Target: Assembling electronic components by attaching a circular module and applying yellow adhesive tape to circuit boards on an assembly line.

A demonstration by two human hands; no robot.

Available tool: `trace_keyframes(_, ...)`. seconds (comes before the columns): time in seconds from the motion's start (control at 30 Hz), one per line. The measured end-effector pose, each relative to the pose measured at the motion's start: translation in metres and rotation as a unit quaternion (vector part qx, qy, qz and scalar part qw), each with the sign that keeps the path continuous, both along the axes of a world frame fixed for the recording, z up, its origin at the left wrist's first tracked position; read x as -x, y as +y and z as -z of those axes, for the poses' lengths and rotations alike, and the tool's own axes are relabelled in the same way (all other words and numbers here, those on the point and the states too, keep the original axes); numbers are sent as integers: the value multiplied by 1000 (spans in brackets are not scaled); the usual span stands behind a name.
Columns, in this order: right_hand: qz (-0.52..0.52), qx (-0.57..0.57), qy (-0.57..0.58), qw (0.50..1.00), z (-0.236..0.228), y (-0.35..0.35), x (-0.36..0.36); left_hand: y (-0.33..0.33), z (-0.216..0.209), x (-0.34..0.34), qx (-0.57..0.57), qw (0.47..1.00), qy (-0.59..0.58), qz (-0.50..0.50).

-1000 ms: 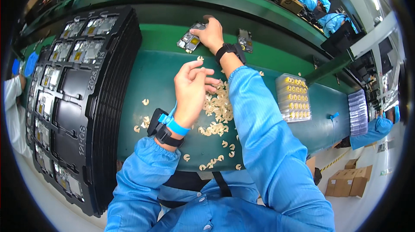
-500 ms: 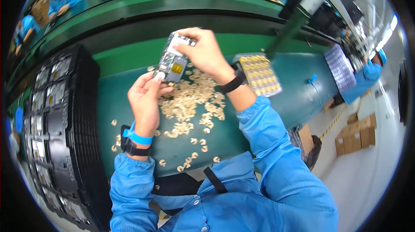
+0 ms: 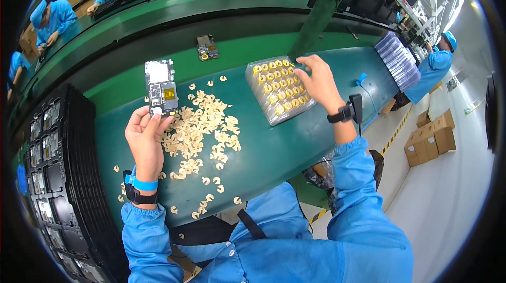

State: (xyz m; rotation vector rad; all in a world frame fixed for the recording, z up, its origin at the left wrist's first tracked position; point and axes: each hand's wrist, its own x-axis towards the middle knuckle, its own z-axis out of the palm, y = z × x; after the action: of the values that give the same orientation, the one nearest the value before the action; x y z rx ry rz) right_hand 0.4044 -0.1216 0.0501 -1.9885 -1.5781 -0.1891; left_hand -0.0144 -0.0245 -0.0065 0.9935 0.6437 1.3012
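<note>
My left hand (image 3: 145,138) grips the lower end of a circuit board (image 3: 168,104), holding it upright above the bench. The board is dark, with silvery shields, a gold-coloured patch and a white round spot near my thumb. My right hand (image 3: 320,83) is at the far right corner of a clear plastic tray (image 3: 275,119) filled with rows of round yellow parts (image 3: 278,85). Its thumb and forefinger are apart, and I see nothing between them. Below the held board lies a heap of small cream-coloured notched rings (image 3: 197,130). A second circuit board (image 3: 206,47) rests on the green ledge.
Black trays (image 3: 58,161) holding boards are stacked at the left. Nested clear trays (image 3: 398,61) stand at the far right of the green bench (image 3: 274,151), near a blue cable (image 3: 369,93). A green post (image 3: 316,22) rises behind the yellow parts. Co-workers sit beyond the ledge.
My right hand has let go of the board and moved right to the tray of yellow parts. My left hand keeps the board, now more upright. The view has shifted.
</note>
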Motion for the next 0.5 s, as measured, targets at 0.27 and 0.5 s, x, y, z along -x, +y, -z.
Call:
trace_keyframes(0.27, -17, -9, -10, 1000, 18, 21, -19, -10, -17, -12, -6, 999, 38, -14)
trace_keyframes(0.5, -168, -109, 281, 938, -26, 25, 92, -9, 0, -3, -52, 993, 107, -7)
